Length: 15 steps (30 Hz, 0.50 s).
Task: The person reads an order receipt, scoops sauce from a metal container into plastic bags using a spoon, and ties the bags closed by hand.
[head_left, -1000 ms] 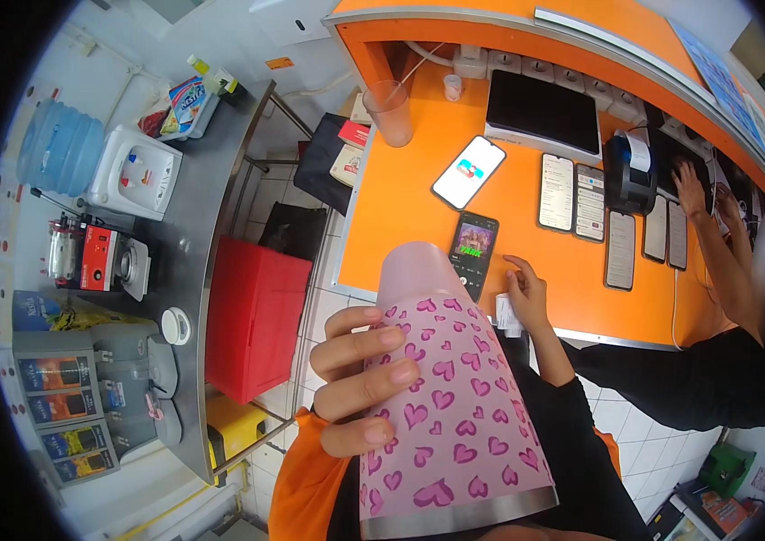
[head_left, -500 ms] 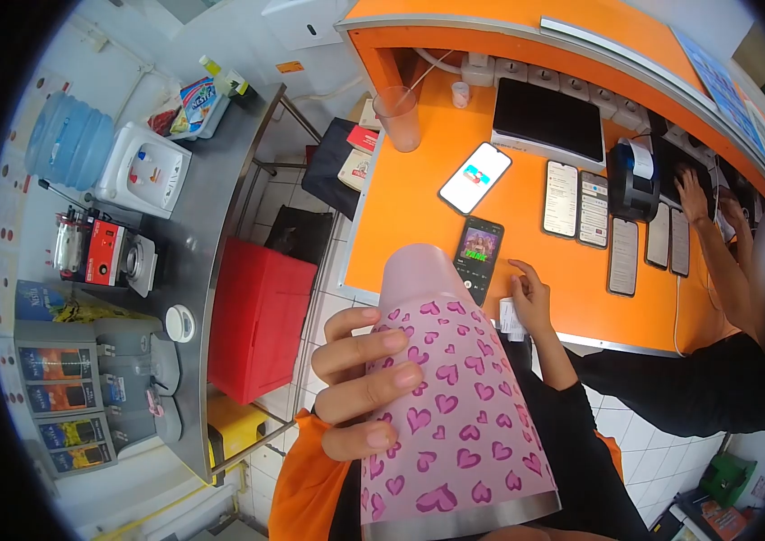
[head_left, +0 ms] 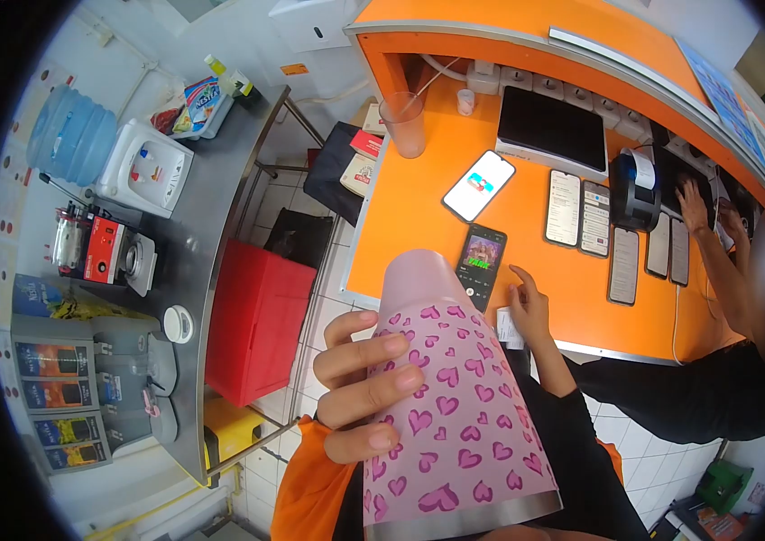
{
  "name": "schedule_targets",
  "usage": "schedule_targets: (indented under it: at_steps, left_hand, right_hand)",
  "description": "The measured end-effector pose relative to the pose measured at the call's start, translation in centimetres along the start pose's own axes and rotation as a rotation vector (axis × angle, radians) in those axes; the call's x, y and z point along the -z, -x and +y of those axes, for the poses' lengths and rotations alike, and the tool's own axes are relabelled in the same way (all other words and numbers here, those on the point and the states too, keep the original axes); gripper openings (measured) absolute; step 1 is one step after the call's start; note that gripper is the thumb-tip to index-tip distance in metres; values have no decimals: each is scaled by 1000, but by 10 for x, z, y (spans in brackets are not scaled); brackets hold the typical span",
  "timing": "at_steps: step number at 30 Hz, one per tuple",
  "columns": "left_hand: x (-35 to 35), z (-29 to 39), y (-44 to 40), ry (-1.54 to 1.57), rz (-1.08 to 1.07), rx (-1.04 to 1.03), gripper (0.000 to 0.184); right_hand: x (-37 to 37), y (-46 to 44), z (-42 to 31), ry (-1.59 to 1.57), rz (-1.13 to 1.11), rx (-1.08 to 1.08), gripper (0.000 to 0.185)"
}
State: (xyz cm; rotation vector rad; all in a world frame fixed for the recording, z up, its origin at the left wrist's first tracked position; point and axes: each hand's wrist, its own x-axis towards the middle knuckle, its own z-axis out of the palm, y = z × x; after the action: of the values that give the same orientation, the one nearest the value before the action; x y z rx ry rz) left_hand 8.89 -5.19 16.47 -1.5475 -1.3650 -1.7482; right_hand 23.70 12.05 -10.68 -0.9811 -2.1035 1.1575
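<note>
My left hand [head_left: 360, 383] is wrapped around a pink tumbler [head_left: 455, 424] printed with darker pink hearts. The tumbler is tilted, its metal-rimmed wide end close to me and its plain narrow end pointing away over the orange table. My thumb is hidden behind it. At the table's front edge, my right hand [head_left: 529, 307] has its index finger stretched out and the other fingers loosely bent. Beside it are a white slip of paper [head_left: 507, 329] and a dark phone [head_left: 480, 263] showing a colourful picture; the tumbler partly covers the phone's near side.
On the orange table [head_left: 572, 311] lie several more phones, a lit white phone [head_left: 479, 185], a clear plastic cup [head_left: 405, 131], a tablet on a box [head_left: 552, 131] and a black printer [head_left: 635, 194]. A co-worker's hand [head_left: 693, 206] is at the right. A red box [head_left: 261, 325] stands left.
The view has shifted slightly, so the table and phones sit a little lower. My left hand keeps its grip on the tumbler, and my right hand stays near the table edge.
</note>
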Motion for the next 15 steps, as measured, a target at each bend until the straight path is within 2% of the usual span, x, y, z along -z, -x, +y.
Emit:
schedule_targets:
  at_steps: [15]
  left_hand:
    - [-2,-2,-4,-47,100,2,32]
  right_hand:
    - [4,-2,-5,-24,-21,-30,37]
